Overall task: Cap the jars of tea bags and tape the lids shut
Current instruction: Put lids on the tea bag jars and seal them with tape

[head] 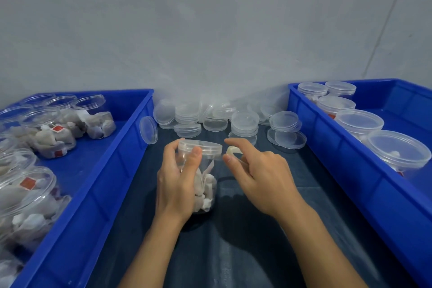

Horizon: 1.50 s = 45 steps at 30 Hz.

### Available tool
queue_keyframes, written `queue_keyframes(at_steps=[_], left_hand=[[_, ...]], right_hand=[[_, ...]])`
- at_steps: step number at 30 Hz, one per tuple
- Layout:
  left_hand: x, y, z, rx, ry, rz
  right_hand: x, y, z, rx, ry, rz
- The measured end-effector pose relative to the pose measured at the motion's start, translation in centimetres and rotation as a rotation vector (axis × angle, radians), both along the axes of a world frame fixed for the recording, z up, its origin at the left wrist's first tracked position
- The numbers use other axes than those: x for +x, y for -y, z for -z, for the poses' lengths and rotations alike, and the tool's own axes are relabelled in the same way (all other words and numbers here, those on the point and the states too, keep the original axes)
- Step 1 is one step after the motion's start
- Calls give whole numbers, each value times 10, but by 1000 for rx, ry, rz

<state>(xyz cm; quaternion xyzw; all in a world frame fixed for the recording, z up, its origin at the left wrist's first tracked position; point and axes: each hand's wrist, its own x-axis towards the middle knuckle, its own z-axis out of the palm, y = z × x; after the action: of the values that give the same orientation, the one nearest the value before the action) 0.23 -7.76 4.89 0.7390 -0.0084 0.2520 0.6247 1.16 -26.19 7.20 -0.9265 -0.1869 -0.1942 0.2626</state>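
Two blue plastic crates flank a dark cloth-covered surface (245,229) against a plain grey wall. Left crate (98,184) holds open clear round jars stuffed with pale tea bags (some with red tags); right crate (350,170) holds jars already lidded. Loose translucent lids (244,121) sit stacked and scattered at the back. Middle of it all, a clear jar (204,184) of tea bags stands capped with its lid (200,146). Left hand (178,184) is wrapped around the jar's side, thumb up at the lid. Right hand (261,177) pinches a small roll of tape (231,151) just beside the lid rim.
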Motion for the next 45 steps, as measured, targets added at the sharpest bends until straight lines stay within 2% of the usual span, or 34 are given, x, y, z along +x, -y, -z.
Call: queue_keyframes(at_steps=[17,22,28,32,37,45], left_hand=[[5,-3,6,-138,-102,181],[2,-1,6,-39,-156,162],[-3,2,-4,199,-107,-89],[-7,10,-5,286,-147,-66],[-9,14,-7,313,-167,-91],[-6,11,-3,223,-163,-79]], right_hand=[[1,1,-2,120,-116,33],[-1,1,-1,139,-81,29],[-2,-4,-2,136,-39,56],[-7,-5,-4,138,-65,36],[-8,-3,-4,127,-89,-5],[-5,4,-6,66,-11,-4]])
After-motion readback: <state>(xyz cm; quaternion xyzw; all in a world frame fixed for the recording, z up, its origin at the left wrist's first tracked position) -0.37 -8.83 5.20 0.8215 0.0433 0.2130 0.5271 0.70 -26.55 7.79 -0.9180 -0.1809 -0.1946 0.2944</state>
